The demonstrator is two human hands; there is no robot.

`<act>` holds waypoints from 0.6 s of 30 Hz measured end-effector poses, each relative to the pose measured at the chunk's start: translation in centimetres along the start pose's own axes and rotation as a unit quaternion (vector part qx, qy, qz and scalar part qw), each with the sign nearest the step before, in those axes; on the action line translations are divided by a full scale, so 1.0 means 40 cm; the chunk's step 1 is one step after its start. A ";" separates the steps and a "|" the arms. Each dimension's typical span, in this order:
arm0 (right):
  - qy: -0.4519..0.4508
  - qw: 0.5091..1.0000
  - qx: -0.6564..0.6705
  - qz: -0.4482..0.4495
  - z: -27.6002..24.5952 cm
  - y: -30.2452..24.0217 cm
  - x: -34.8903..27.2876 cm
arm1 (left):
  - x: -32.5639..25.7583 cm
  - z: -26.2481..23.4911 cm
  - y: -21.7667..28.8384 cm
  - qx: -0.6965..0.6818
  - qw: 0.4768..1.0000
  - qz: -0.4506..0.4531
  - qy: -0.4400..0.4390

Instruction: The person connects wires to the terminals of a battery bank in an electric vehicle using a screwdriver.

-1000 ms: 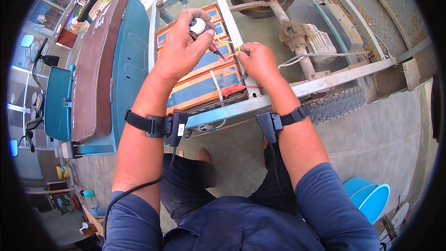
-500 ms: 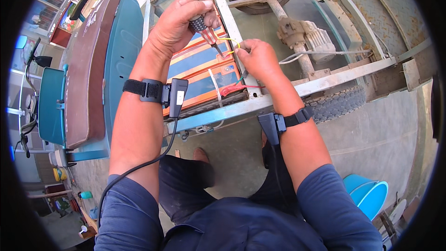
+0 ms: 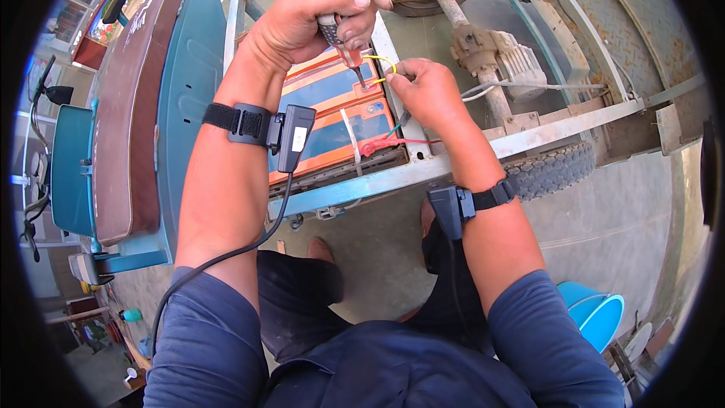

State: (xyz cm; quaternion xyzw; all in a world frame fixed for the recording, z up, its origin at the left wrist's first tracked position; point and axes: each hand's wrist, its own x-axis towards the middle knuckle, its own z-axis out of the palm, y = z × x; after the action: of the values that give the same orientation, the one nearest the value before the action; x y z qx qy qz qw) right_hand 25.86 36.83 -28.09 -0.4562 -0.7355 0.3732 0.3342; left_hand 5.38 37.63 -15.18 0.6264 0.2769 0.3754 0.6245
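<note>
Wrapped round the handle of a screwdriver point(image 3: 350, 57) is my left hand point(image 3: 313, 19), its index finger stretched out past the handle. The screwdriver points down, with its tip at a terminal on an orange and blue battery point(image 3: 321, 94). A yellow wire point(image 3: 393, 63) loops beside that terminal. My right hand point(image 3: 429, 94) pinches this wire between thumb and index finger. Closer to me, a red wire point(image 3: 408, 140) runs to another terminal under a red cover point(image 3: 371, 147). A white strap point(image 3: 350, 133) lies across the battery.
A pale metal frame point(image 3: 355, 189) surrounds the batteries. To the right are an axle with a motor point(image 3: 519, 68) and a tyre point(image 3: 555, 168). On the left stands a teal vehicle body with a brown seat point(image 3: 140, 113). A blue bucket point(image 3: 600, 317) sits at lower right.
My left hand has turned on the screwdriver handle, and its index finger has swung out to the right. The screwdriver stands more upright. My right hand keeps its pinch on the yellow wire.
</note>
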 end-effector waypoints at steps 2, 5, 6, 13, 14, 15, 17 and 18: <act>-0.005 1.000 0.001 0.005 -0.001 -0.005 -0.001 | 0.008 -0.011 -0.003 -0.009 1.000 0.006 -0.016; -0.002 1.000 0.025 0.003 0.006 0.000 0.001 | 0.001 -0.004 -0.016 -0.024 0.999 0.042 0.010; 0.001 1.000 0.008 -0.006 0.005 0.006 0.001 | -0.007 0.008 -0.022 -0.022 0.996 0.062 0.066; -0.006 1.000 0.009 0.014 -0.002 -0.010 0.001 | -0.045 0.096 -0.058 0.022 0.916 0.183 0.355; 0.000 1.000 0.002 0.006 -0.002 -0.007 0.000 | -0.049 0.113 -0.064 0.064 0.889 0.202 0.407; 0.005 1.000 -0.005 -0.003 -0.002 -0.006 -0.001 | -0.051 0.127 -0.066 0.115 0.872 0.192 0.436; -0.004 1.000 -0.011 0.019 -0.004 -0.009 0.002 | -0.052 0.168 -0.064 0.212 0.830 0.167 0.488; -0.009 0.999 -0.014 0.028 -0.005 -0.012 0.006 | -0.056 0.208 -0.050 0.211 0.844 0.102 0.483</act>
State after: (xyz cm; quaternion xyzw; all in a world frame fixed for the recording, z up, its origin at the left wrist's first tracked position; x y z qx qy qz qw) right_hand 25.72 36.94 -27.54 -0.4778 -0.7303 0.3765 0.3108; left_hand 11.17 31.16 -16.94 0.5075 0.5502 0.6246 0.2227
